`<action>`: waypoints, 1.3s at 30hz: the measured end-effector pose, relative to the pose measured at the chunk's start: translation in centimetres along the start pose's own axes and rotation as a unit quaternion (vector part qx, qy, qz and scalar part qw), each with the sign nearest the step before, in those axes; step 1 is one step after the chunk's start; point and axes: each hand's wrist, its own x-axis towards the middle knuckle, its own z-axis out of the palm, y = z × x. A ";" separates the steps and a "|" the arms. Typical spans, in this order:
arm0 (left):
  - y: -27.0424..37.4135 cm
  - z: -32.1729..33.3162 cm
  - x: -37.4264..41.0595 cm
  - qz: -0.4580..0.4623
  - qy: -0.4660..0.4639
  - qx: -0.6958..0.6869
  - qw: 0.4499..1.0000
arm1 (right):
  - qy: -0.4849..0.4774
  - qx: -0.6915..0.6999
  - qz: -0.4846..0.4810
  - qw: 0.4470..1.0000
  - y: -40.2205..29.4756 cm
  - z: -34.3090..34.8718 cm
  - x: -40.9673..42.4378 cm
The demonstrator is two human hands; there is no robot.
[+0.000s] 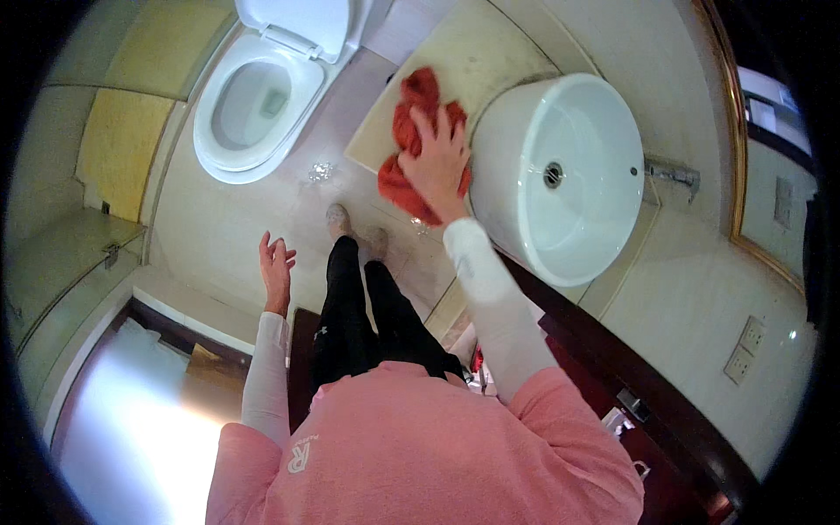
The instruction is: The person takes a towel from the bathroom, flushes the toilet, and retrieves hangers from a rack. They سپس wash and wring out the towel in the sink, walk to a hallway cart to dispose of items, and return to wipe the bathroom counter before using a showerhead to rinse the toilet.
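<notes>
My right hand [436,164] presses on a crumpled red cloth [410,187], its fingers spread over the folds. The cloth lies on the cream stone countertop [482,39], by the outer wall of a round white ceramic washbasin [535,177]. A metal drain shows in the basin's bottom. To the left my left hand [277,266] hangs above the floor with its fingers apart and slightly bent, holding nothing.
A white toilet [252,111] with its lid raised stands at the upper left. A chrome faucet [676,174] projects from the wall behind the basin. Wall sockets [745,350] and a gold-framed mirror [738,197] are at the right. The tiled floor [230,223] has shiny spots.
</notes>
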 end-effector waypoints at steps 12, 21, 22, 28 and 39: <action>-1.0 0.2 -7.5 -0.001 -0.030 0.093 0.995 | -0.018 0.105 0.157 0.982 25.5 -6.9 -31.2; -2.6 2.0 -11.1 -0.038 -0.057 0.074 0.995 | 0.256 0.283 0.182 0.906 26.8 -29.5 -23.4; -2.4 2.0 -11.4 -0.032 -0.054 0.071 0.995 | 0.274 0.322 0.160 0.892 25.4 -30.3 -20.8; -3.4 -1.5 -12.5 -0.022 -0.006 0.026 0.999 | 0.327 0.544 0.329 0.699 28.8 -20.8 -7.3; -12.8 -14.5 -18.6 -0.142 0.138 0.035 0.980 | 0.273 0.723 0.236 0.590 26.8 -7.9 9.7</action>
